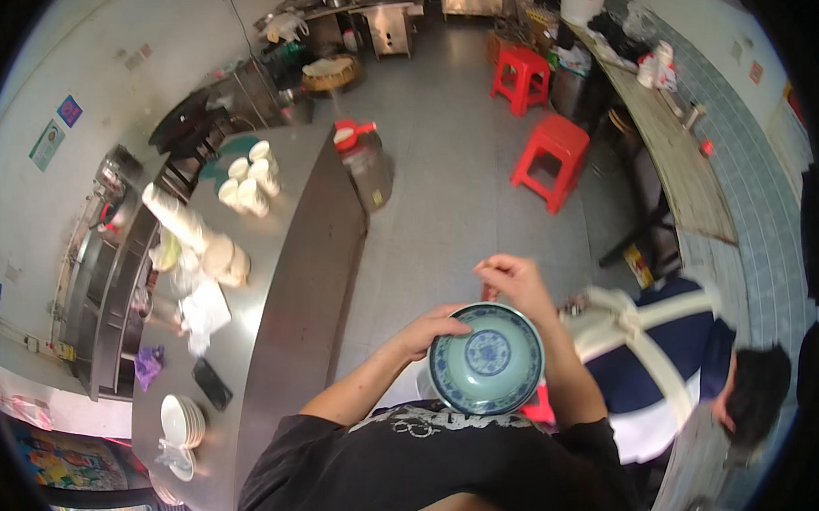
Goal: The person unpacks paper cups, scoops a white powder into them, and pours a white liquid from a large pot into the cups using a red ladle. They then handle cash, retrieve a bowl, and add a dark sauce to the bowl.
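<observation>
My left hand [432, 331] grips the rim of a blue-and-white patterned bowl [489, 359] close to my chest, its thumb over the edge. Beyond the bowl's far rim is my right hand [510, 278], raised with its fingers bent together; whether it holds something small cannot be told. A small reddish thing [489, 293] shows between that hand and the bowl; what it is cannot be made out. Part of a red thing shows beneath the bowl near my right forearm.
A steel counter [266, 262] on the left bears paper cups [248, 180], stacked white bowls [182, 419] and a phone [211, 383]. Red stools [552, 157] stand ahead. A person [661, 361] sits close at right beside a narrow wall counter [687, 188]. A red-lidded container [364, 165] adjoins the steel counter.
</observation>
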